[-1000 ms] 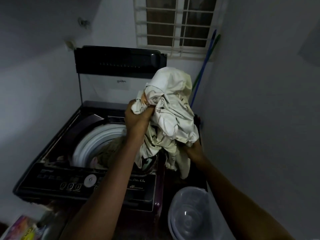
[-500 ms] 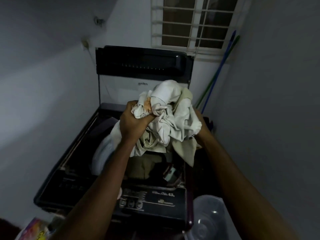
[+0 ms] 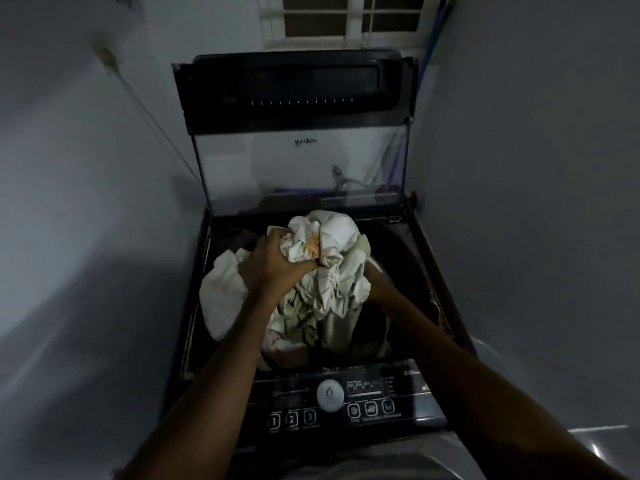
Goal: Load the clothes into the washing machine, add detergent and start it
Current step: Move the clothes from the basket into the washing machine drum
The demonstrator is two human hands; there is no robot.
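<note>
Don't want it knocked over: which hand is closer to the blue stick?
Right. The right hand is tucked into the clothes toward the blue stick; the left hand grips them farther left.

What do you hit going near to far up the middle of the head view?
Washing machine control panel → bundle of pale clothes → raised glass lid → barred window.

Crumpled matt cloth bundle [image 3: 329,268]; glossy dark plastic control panel [image 3: 346,400]; clear glass lid [image 3: 298,168].
</note>
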